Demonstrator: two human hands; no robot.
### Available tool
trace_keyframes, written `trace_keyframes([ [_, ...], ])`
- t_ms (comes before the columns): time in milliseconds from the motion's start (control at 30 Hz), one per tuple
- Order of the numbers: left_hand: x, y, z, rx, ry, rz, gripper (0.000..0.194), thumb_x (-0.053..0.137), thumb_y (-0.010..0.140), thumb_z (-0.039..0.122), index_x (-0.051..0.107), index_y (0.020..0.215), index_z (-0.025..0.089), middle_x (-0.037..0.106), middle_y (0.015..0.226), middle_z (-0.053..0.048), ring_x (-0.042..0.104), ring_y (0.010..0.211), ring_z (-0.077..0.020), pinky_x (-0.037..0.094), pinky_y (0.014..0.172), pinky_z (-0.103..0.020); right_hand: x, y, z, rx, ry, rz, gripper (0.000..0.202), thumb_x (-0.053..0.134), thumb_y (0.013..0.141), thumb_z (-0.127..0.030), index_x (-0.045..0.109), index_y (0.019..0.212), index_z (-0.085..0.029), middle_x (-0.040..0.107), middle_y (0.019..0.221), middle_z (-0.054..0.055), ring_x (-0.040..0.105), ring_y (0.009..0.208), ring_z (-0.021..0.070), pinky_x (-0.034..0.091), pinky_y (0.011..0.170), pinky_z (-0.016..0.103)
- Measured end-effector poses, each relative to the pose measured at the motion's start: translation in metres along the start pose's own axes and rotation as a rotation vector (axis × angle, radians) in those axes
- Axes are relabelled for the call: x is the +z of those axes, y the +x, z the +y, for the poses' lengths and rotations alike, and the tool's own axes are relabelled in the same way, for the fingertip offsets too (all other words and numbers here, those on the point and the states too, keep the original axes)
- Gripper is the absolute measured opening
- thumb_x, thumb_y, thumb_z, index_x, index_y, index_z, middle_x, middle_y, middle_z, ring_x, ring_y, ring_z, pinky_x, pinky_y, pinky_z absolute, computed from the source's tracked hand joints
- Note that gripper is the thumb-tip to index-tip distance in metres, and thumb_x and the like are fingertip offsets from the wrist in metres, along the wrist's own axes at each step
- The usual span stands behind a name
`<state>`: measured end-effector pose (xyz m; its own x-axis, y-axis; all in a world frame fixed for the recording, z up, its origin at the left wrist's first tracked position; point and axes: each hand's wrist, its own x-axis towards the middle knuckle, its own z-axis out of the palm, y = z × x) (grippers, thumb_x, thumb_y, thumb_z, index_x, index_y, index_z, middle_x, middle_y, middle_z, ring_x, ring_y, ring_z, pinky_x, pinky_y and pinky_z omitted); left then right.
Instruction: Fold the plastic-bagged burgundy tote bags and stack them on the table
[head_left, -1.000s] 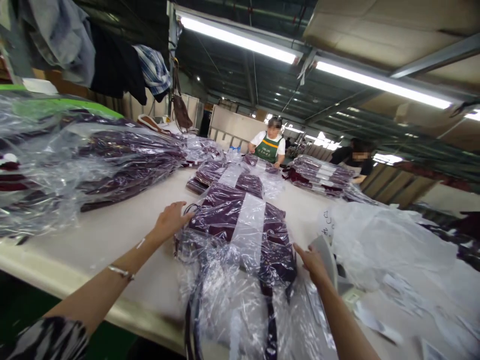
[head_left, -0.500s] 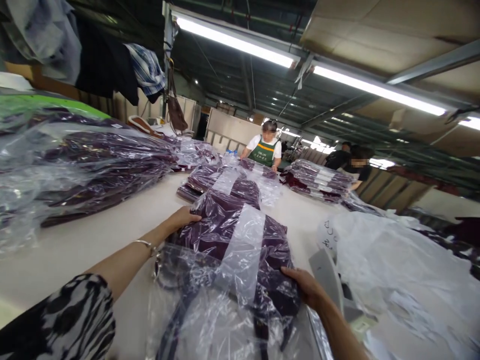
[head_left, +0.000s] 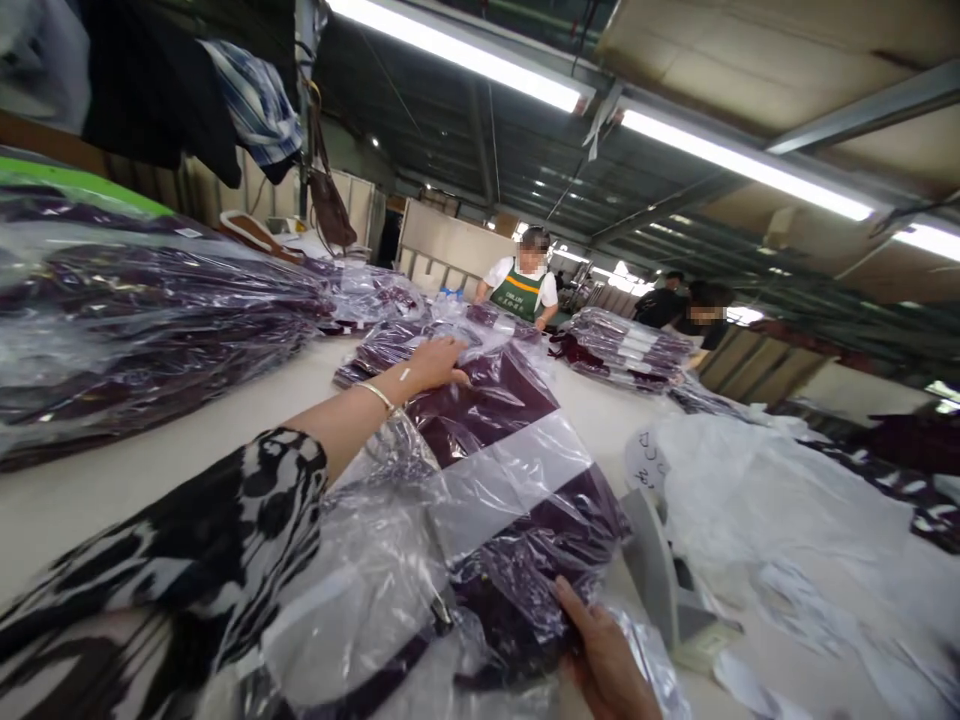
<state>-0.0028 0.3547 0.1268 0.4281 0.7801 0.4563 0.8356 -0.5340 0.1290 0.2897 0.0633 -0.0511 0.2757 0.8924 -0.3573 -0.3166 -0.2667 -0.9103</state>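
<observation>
A folded dark purple garment in a clear plastic bag [head_left: 510, 400], with a pale band across it, lies at an angle in front of me. At its far left edge, my left hand [head_left: 435, 365] is closed on the bag with bent fingers. My right hand [head_left: 600, 640] grips the near right edge, its thumb on top and its other fingers mostly hidden below. Loose clear plastic [head_left: 360, 600] and a dark strap-like strip spread toward me from the bag. Behind it lie more bagged purple garments [head_left: 382, 345].
Long bagged garments [head_left: 187, 310] cover the table's left side. A grey device [head_left: 660, 570] and white plastic sheeting [head_left: 780, 500] are at right. Across the table, a person in a green apron [head_left: 521, 290] stands near another bagged stack [head_left: 622, 345].
The bagged garment has turned, its pale band now lying more crosswise. My left hand has moved forward and right along it; my right hand is lower in the view.
</observation>
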Motion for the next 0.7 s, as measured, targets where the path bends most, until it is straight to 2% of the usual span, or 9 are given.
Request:
trace_keyframes([
  [67,0.002,-0.006,0.011,0.075,-0.046,-0.058,0.055,0.071,0.091,0.038,0.058,0.139,0.014,0.063,0.136,-0.018,0.059,0.125,-0.0307,0.045,0.105,-0.038,0.004,-0.005,0.001,0.036,-0.002,0.001,0.062,0.092,0.06,-0.059,0.073,0.102,-0.017,0.079,0.092,0.008,0.075,0.086,0.0261,0.061,0.075,0.034],
  [100,0.004,-0.019,0.015,0.14,-0.087,-0.116,0.05,0.069,0.093,0.038,0.061,0.137,0.015,0.064,0.134,-0.017,0.06,0.123,-0.03,0.046,0.105,-0.038,0.001,-0.008,0.002,0.053,-0.033,0.01,0.06,0.092,0.06,-0.061,0.072,0.097,-0.018,0.078,0.088,0.006,0.074,0.081,0.0235,0.06,0.071,0.032],
  [200,0.008,-0.094,0.022,0.331,-0.244,-0.275,0.038,0.066,0.095,0.04,0.068,0.128,0.02,0.069,0.131,-0.012,0.062,0.122,-0.028,0.047,0.106,-0.038,-0.024,-0.013,0.0,0.029,-0.283,0.031,0.057,0.084,0.063,-0.07,0.067,0.084,-0.019,0.07,0.071,0.002,0.067,0.064,0.0184,0.055,0.06,0.028],
  [300,0.011,-0.2,0.028,0.349,-0.35,-0.259,0.055,0.066,0.095,0.05,0.06,0.143,0.024,0.058,0.151,-0.013,0.055,0.138,-0.0302,0.043,0.114,-0.042,-0.048,-0.019,-0.007,-0.285,-0.736,0.112,0.055,0.076,0.07,-0.07,0.069,0.091,-0.02,0.068,0.069,0.003,0.066,0.06,0.0213,0.054,0.057,0.032],
  [400,0.018,-0.292,0.044,0.321,-0.356,-0.299,0.072,0.068,0.093,0.051,0.043,0.158,0.031,0.043,0.163,-0.011,0.048,0.145,-0.0323,0.042,0.119,-0.045,-0.042,-0.031,-0.011,-0.742,-1.019,0.201,0.054,0.066,0.086,-0.062,0.067,0.121,-0.022,0.075,0.11,0.011,0.073,0.094,0.0289,0.061,0.079,0.04],
  [433,0.022,-0.314,0.052,0.311,-0.342,-0.328,0.078,0.069,0.093,0.05,0.036,0.161,0.033,0.04,0.165,-0.011,0.046,0.146,-0.0328,0.041,0.119,-0.046,-0.033,-0.036,-0.009,-0.872,-1.071,0.178,0.052,0.061,0.093,-0.057,0.063,0.132,-0.024,0.07,0.128,0.012,0.07,0.111,0.0303,0.06,0.09,0.042],
  [500,0.031,-0.345,0.068,0.283,-0.292,-0.384,0.087,0.072,0.091,0.046,0.026,0.165,0.032,0.034,0.167,-0.012,0.043,0.149,-0.0337,0.04,0.121,-0.048,-0.011,-0.043,0.0,-1.093,-1.188,0.033,0.051,0.053,0.101,-0.044,0.052,0.149,-0.027,0.057,0.15,0.01,0.057,0.136,0.0299,0.054,0.107,0.046],
  [600,0.047,-0.368,0.086,0.272,-0.186,-0.398,0.088,0.074,0.091,0.039,0.027,0.164,0.028,0.029,0.168,-0.015,0.036,0.152,-0.0352,0.035,0.123,-0.053,0.014,-0.049,0.018,-1.294,-1.387,-0.255,0.052,0.058,0.098,-0.028,0.052,0.15,-0.026,0.054,0.154,0.008,0.049,0.144,0.0304,0.049,0.115,0.049],
  [700,0.055,-0.386,0.091,0.342,-0.148,-0.309,0.083,0.072,0.092,0.041,0.031,0.163,0.027,0.031,0.168,-0.015,0.033,0.154,-0.035,0.03,0.125,-0.056,0.016,-0.055,0.026,-1.334,-1.52,-0.389,0.047,0.063,0.094,-0.022,0.062,0.141,-0.026,0.053,0.155,0.008,0.047,0.146,0.0329,0.045,0.117,0.054],
])
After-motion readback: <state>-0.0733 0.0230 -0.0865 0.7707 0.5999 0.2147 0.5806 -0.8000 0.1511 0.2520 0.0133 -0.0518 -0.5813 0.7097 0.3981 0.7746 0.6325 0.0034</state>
